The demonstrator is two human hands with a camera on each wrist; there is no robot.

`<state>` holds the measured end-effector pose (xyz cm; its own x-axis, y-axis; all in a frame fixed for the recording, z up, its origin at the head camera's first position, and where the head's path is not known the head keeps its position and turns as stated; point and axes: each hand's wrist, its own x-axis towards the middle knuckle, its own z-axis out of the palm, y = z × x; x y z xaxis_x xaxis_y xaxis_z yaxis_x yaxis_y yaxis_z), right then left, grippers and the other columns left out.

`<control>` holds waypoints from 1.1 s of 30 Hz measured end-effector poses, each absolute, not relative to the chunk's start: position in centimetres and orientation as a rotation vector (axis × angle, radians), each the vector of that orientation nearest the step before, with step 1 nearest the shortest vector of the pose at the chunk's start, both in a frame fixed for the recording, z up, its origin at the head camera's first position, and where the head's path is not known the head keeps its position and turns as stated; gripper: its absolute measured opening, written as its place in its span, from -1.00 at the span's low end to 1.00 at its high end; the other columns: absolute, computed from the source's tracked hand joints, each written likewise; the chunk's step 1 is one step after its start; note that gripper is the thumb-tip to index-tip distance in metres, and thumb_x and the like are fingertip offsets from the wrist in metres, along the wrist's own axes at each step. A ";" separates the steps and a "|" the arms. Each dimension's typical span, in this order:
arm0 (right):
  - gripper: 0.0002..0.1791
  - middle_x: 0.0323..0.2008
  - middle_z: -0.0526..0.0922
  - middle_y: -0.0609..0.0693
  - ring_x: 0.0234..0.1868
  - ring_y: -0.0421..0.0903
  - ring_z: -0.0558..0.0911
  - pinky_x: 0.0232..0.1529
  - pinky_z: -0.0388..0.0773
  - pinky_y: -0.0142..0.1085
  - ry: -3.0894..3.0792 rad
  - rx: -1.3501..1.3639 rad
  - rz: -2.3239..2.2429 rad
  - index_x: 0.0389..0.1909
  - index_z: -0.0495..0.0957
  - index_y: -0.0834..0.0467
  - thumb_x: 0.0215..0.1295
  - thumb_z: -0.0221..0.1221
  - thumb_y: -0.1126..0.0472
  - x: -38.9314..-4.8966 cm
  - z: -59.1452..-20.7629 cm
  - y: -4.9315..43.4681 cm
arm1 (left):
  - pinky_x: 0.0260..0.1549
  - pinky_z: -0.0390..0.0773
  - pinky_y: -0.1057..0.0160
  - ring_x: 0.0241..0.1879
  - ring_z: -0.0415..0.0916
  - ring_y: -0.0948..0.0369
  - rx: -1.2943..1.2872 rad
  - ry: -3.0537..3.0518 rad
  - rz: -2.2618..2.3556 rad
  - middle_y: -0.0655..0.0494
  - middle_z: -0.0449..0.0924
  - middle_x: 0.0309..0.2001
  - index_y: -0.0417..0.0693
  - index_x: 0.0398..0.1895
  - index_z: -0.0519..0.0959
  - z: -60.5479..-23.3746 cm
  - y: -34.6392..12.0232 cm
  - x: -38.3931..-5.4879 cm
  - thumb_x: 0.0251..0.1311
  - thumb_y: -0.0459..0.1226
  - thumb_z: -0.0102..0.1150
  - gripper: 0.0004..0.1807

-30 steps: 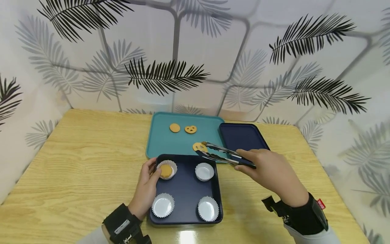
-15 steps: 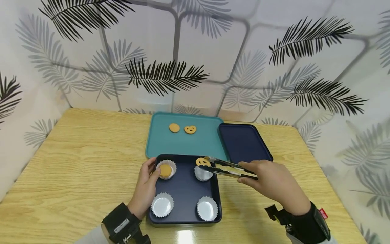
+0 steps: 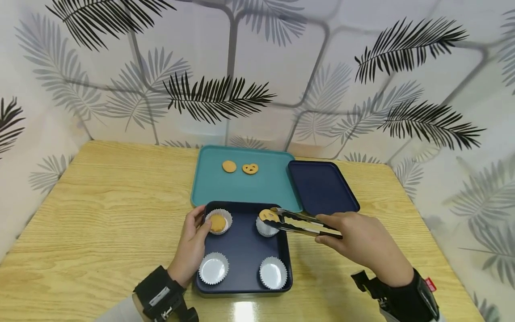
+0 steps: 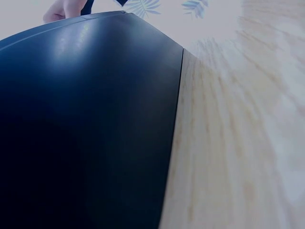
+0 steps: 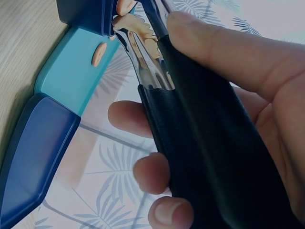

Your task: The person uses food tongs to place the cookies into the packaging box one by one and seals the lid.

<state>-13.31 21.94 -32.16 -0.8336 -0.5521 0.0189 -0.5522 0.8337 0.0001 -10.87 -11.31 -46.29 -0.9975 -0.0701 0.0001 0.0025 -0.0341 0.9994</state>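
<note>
My left hand [image 3: 192, 248] grips the left side of a deep navy baking pan [image 3: 244, 255], thumb over the rim by the far-left paper cup [image 3: 229, 215]. A round golden cookie [image 3: 217, 223] lies in that cup. My right hand [image 3: 364, 241] holds metal tongs [image 3: 299, 229] by their black handles [image 5: 205, 129]. Between the tong tips is a pretzel-like cookie with holes [image 3: 268, 215], over the far-right paper cup [image 3: 266, 229] and partly covering it in the head view. Two white cups, near-left [image 3: 213, 268] and near-right [image 3: 273, 273], hold nothing.
Behind the pan lies a teal tray [image 3: 245, 190] bearing a round cookie [image 3: 229, 166] and a heart-shaped pretzel cookie [image 3: 250, 169]. A shallow navy tray [image 3: 323, 188] sits at its right. The wooden table [image 3: 120, 197] meets a leaf-patterned backdrop [image 3: 265, 58].
The tongs have lifted the pretzel-like cookie off the teal tray and brought it toward me, over the far-right cup. The left hand stays on the pan.
</note>
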 end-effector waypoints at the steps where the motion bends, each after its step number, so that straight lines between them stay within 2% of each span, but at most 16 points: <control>1: -0.48 -0.14 0.77 -0.03 -0.25 -0.05 0.74 -0.56 0.52 -0.28 -2.988 0.898 0.008 0.14 0.69 0.04 0.21 0.40 -0.10 -13.3 -32.2 22.0 | 0.47 -0.02 -0.16 0.53 -0.10 -0.18 0.073 -2.147 -2.222 -0.31 -0.04 0.53 -0.32 0.53 0.00 -46.3 -11.3 -10.9 0.59 -0.33 -0.22 -0.45; 7: -0.47 -0.17 0.77 -0.03 -0.29 -0.06 0.72 -0.59 0.47 -0.29 -2.966 0.882 -0.010 0.13 0.70 0.04 0.17 0.43 -0.10 -13.2 -32.2 22.0 | 0.48 -0.02 -0.16 0.53 -0.11 -0.17 0.076 -2.152 -2.220 -0.30 -0.05 0.53 -0.32 0.53 0.00 -46.2 -11.3 -10.9 0.59 -0.33 -0.23 -0.45; 11: -0.46 -0.16 0.77 -0.01 -0.26 -0.03 0.73 -0.57 0.52 -0.26 -2.971 0.866 -0.021 0.13 0.69 0.05 0.17 0.44 -0.10 -13.2 -32.1 22.1 | 0.48 -0.03 -0.16 0.53 -0.12 -0.18 0.078 -2.157 -2.216 -0.31 -0.05 0.53 -0.32 0.53 0.00 -46.1 -11.3 -10.9 0.59 -0.33 -0.23 -0.45; 21: -0.45 -0.07 0.76 0.01 -0.14 0.02 0.75 -0.43 0.65 -0.13 -3.010 0.852 0.012 0.16 0.68 0.06 0.21 0.40 -0.11 -13.2 -32.3 22.4 | 0.48 -0.04 -0.15 0.54 -0.13 -0.17 0.086 -2.165 -2.229 -0.31 -0.05 0.53 -0.31 0.53 -0.01 -46.2 -11.3 -10.8 0.60 -0.33 -0.24 -0.45; 27: -0.45 -0.08 0.76 0.02 -0.16 0.02 0.74 -0.44 0.64 -0.16 -3.019 0.859 0.011 0.17 0.67 0.06 0.22 0.39 -0.12 -13.3 -32.3 22.3 | 0.49 -0.05 -0.14 0.54 -0.13 -0.17 0.086 -2.151 -2.239 -0.31 -0.05 0.53 -0.32 0.53 -0.02 -46.2 -11.3 -10.8 0.60 -0.33 -0.24 -0.45; 33: -0.44 -0.06 0.75 0.09 -0.10 0.08 0.73 -0.32 0.68 -0.05 -2.991 0.864 0.060 0.20 0.65 0.10 0.26 0.36 -0.12 -13.8 -32.5 21.9 | 0.48 -0.04 -0.14 0.54 -0.13 -0.16 0.082 -2.148 -2.242 -0.30 -0.05 0.53 -0.31 0.53 -0.02 -46.2 -11.3 -10.9 0.60 -0.32 -0.24 -0.45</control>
